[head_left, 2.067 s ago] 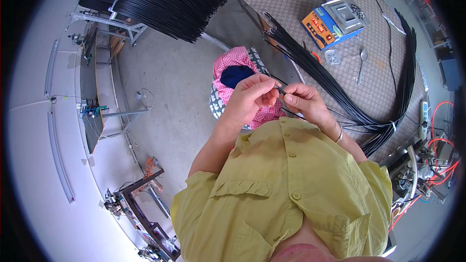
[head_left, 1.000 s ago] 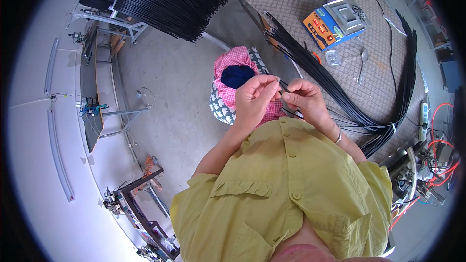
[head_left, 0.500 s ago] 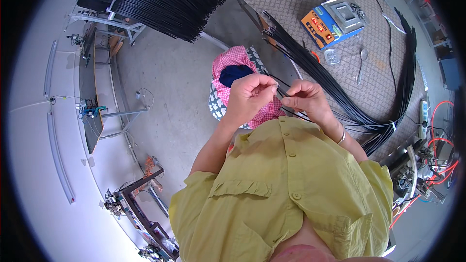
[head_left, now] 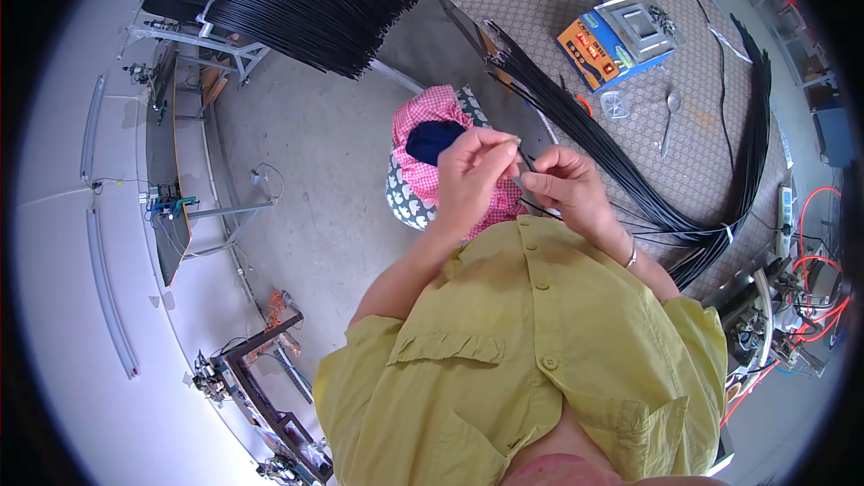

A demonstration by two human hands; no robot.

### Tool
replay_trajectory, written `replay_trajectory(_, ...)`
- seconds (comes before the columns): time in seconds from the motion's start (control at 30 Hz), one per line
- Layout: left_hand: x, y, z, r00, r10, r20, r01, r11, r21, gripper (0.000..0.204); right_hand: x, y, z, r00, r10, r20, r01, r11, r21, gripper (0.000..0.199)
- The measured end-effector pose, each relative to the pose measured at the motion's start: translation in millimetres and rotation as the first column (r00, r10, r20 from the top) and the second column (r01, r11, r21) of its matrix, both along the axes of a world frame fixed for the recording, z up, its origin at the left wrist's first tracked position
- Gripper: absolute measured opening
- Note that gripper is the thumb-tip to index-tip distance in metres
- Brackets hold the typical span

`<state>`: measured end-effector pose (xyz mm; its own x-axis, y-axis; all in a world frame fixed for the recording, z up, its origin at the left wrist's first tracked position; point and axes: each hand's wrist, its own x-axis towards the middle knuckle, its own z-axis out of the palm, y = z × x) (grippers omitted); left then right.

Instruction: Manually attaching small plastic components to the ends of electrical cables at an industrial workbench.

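Bright, even daylight; soft shadows; sharp centre; strong fisheye bending, black rim.

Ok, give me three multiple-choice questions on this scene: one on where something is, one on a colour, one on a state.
1. Where does the spoon lie?
A. on the table
B. on the floor
C. in the left hand

2. What colour is the shirt?
A. blue
B. yellow-green
C. white

3. How are the hands placed?
A. far apart
B. flat on the table
C. close together, pinching a thin black cable

Answers: 1 A, it rests on the patterned table beside the orange-blue box. 2 B, plainly yellow-green. 3 C, left hand and right hand meet on the cable.
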<state>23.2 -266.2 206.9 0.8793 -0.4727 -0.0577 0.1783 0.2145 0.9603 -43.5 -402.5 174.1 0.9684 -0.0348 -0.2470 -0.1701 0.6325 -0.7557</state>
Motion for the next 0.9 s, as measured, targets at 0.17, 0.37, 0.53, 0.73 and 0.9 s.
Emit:
replay_trajectory(0.17,-17,-15,-13,0.959,0.122,-0.256,-0.194,0.941,-0.276,0.009,-3,10,-11,1.0,-0.029,0.011,0.028,0.996,0.09,0.013)
replay_trajectory(0.37,-6,1,3,0.985,-0.043,-0.167,0.022,0.992,-0.124,0.01,-1,-4,-7,0.996,0.062,0.057,-0.062,0.998,-0.002,0.011)
replay_trajectory(0.53,1,10,2,0.991,-0.108,-0.084,0.106,0.994,-0.03,0.009,-4,-9,-5,0.991,0.123,0.055,-0.122,0.992,-0.026,0.01)
replay_trajectory(0.73,5,14,8,0.992,-0.123,-0.01,0.123,0.989,0.084,0.006,-6,-10,-1,0.991,0.132,0.014,-0.131,0.99,-0.054,0.01)
replay_trajectory(0.9,-1,8,3,0.98,0.011,0.2,-0.04,0.989,0.144,0.005,-7,-6,-4,0.995,0.053,0.08,-0.044,0.992,-0.119,0.012)
